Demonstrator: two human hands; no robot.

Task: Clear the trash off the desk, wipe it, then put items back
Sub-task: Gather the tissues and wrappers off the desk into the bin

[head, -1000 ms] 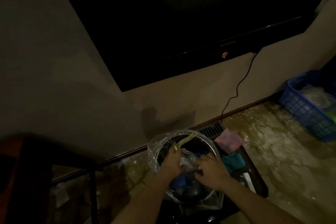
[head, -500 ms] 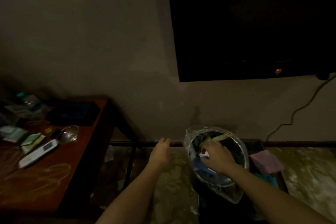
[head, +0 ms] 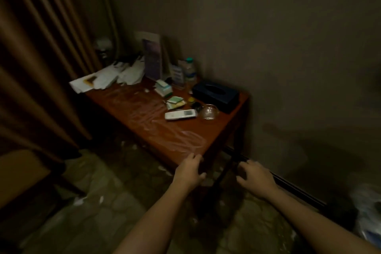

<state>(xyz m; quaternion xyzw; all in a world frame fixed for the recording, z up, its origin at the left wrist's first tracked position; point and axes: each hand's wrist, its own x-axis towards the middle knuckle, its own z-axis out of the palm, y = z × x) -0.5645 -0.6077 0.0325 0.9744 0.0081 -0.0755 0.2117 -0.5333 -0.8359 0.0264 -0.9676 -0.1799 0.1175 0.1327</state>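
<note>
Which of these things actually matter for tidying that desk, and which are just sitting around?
Part of the job: desk, crumpled papers, small packets, remote, glass ashtray, tissue box, water bottle, plastic bin bag.

Just lying about: curtain, chair, scraps on the floor.

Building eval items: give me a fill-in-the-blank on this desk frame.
The glass dish sits between the tissue box and the white ____.
The right hand holds ____.
Crumpled papers lie at the desk's far end, beside the brown ____.
Missing: remote; nothing; curtain.
</note>
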